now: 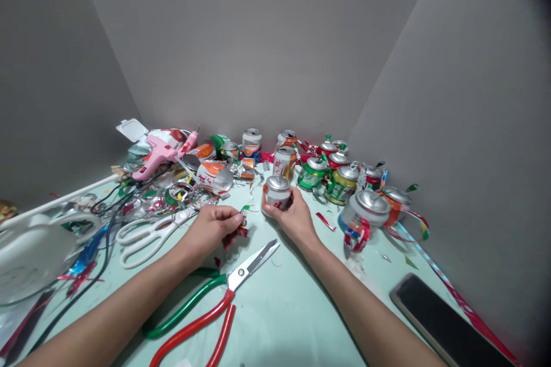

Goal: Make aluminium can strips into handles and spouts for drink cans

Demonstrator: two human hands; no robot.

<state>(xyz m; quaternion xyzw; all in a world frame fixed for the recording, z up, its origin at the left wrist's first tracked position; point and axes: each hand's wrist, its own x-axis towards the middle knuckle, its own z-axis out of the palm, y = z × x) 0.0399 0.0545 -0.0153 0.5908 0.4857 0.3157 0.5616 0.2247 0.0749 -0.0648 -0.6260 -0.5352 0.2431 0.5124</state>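
My right hand grips a small cut-down drink can with a silver top, standing on the pale green table. Just to its left, my left hand pinches a small red and green scrap of can metal between its fingertips. Snips with one red and one green handle lie open on the table in front of both hands. White scissors rest to the left of my left hand.
Several cut cans crowd the far corner and right side. A pink glue gun, cables and metal scraps pile up at the left. A black phone lies at the right front. Grey walls close in on three sides.
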